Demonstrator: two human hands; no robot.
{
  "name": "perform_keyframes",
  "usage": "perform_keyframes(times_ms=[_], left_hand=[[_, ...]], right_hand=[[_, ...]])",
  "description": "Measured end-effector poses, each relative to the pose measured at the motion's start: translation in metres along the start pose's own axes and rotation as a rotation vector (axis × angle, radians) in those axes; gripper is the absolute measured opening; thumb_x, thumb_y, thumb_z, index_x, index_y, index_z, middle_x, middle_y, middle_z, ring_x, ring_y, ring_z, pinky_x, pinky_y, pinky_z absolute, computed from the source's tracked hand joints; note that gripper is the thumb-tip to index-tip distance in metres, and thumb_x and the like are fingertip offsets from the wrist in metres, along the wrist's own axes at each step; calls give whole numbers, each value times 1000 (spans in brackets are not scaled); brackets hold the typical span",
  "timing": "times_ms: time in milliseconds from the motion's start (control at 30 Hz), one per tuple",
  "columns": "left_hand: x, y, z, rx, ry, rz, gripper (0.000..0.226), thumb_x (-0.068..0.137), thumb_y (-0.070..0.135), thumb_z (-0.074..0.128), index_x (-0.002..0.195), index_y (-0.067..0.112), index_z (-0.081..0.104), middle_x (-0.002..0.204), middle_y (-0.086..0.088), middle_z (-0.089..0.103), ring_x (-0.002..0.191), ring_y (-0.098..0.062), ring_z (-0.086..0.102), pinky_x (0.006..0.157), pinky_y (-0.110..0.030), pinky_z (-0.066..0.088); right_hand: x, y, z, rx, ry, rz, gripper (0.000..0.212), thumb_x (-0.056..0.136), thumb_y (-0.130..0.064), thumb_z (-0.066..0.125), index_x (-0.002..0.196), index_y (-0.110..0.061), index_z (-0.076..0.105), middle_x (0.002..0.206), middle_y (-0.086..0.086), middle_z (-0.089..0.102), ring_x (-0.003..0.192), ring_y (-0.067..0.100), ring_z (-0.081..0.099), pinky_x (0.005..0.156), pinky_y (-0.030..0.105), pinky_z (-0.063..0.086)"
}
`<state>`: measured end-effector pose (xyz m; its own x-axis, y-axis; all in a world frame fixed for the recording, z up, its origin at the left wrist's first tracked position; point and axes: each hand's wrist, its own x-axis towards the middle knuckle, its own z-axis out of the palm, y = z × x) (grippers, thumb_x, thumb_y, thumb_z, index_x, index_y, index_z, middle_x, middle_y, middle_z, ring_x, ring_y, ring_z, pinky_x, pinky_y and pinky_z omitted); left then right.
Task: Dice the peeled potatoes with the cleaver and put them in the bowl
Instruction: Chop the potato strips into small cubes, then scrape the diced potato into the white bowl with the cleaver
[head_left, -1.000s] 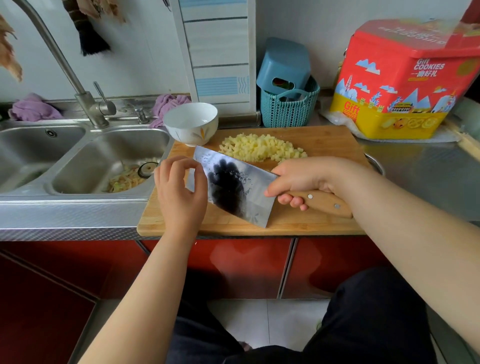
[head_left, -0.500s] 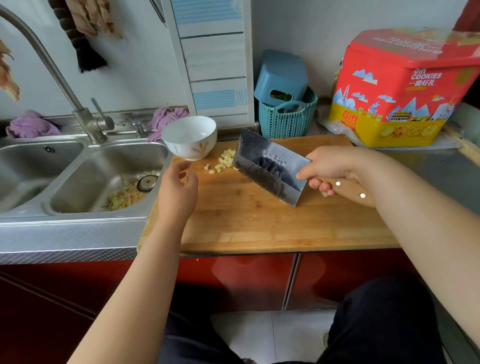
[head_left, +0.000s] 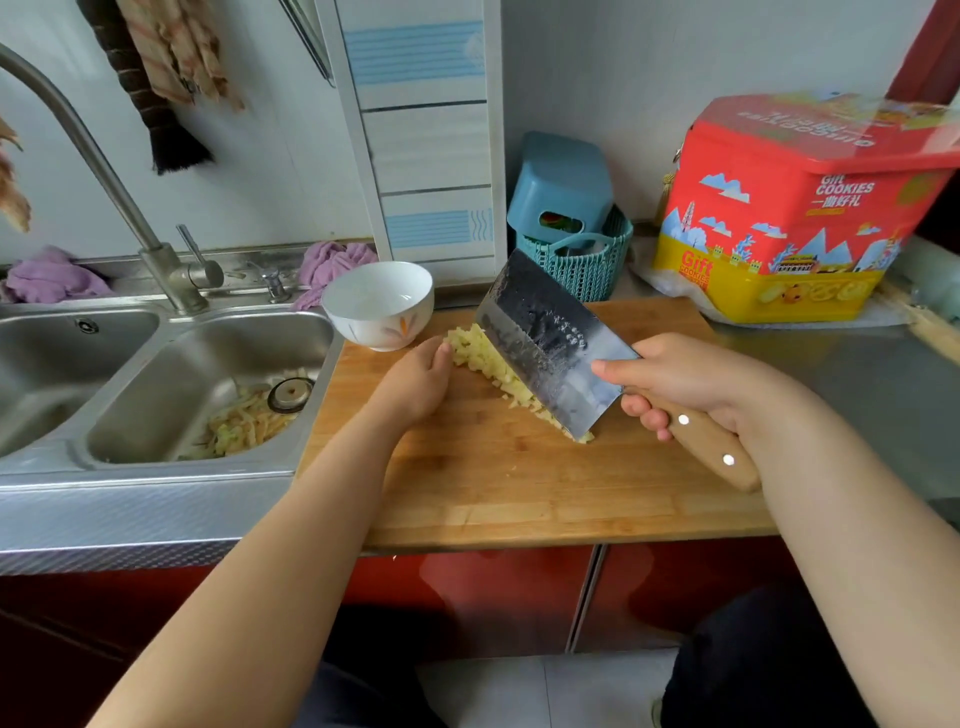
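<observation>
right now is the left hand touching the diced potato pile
Touching. The head view shows the left hand with its fingertips pressed against the near end of the diced potato pile, no gap between them.

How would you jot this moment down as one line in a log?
right hand grips cleaver | blade tilted behind diced potato | left hand flat against pile | bowl empty

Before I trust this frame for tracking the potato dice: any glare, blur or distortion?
Head view: wide-angle bending curves the steel counter edge; the broad steel cleaver blade carries mottled reflections; glare washes the red cookie tin's lid; the pale diced potato stays fairly sharp.
</observation>
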<state>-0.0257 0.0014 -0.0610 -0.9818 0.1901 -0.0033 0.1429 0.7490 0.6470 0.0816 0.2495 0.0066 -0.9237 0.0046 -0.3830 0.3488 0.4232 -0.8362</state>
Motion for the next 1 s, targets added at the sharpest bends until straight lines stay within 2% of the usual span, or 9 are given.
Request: perform_keyframes(times_ms=[100,133,200,267,433,600,700,867,1000], left_hand=[[-2,-1,1,135,360,193,31,101,35,44,123,20,60,120,-5,62,107,-27,58,77,-33,43],[0,-2,-3,129,472,206,28,98,33,49,119,19,61,112,-4,63,100,-27,59,72,-32,41],[6,-4,-12,102,565,141,34,96,33,54,126,18,53,106,-6,65,96,-29,60,69,-34,41],[13,-8,-20,207,541,75,41,96,35,54,132,17,47,106,-11,67,97,-34,61,69,-38,45],[22,-18,-28,381,539,62,29,97,33,52,116,14,63,102,-12,70,94,-35,60,68,-38,50],[17,-18,-32,503,565,68,29,101,32,45,111,13,64,93,-16,69,92,-37,57,63,-38,43],[9,-19,-34,504,571,66,23,101,27,47,108,14,64,88,-15,67,89,-34,56,60,-36,40],[-19,-22,-35,459,591,69,21,100,29,51,105,14,65,85,-15,63,87,-34,56,58,-37,44],[-41,-34,-33,368,600,148,22,96,32,58,96,11,66,78,-9,65,89,-32,55,54,-35,40]], right_hand=[[-6,1,-3,6,46,-58,46,93,-51,56,102,-6,57,58,1,50,45,14,43,47,28,43],[-8,1,-4,13,66,-81,49,92,-55,54,100,-6,57,58,1,51,45,15,44,48,29,44],[-12,0,-3,2,113,-136,48,92,-57,52,89,-9,56,58,2,51,46,16,45,50,31,44],[-17,1,0,-29,153,-185,45,94,-54,50,78,-12,53,58,4,51,45,16,45,49,31,45],[-26,9,6,-167,220,-234,53,94,-56,50,71,-8,51,55,3,55,44,14,50,50,31,49],[-33,8,11,-228,288,-279,53,92,-57,50,65,-12,53,51,-2,55,43,15,53,56,36,52],[-36,6,14,-237,314,-294,46,92,-59,49,63,-23,55,51,-4,55,43,13,51,54,33,49],[-38,10,15,-322,364,-341,40,92,-65,41,71,-34,54,56,-4,60,45,9,53,58,37,50],[-38,18,17,-372,415,-336,42,85,-73,43,98,-39,64,76,-16,59,69,5,56,60,27,41]])
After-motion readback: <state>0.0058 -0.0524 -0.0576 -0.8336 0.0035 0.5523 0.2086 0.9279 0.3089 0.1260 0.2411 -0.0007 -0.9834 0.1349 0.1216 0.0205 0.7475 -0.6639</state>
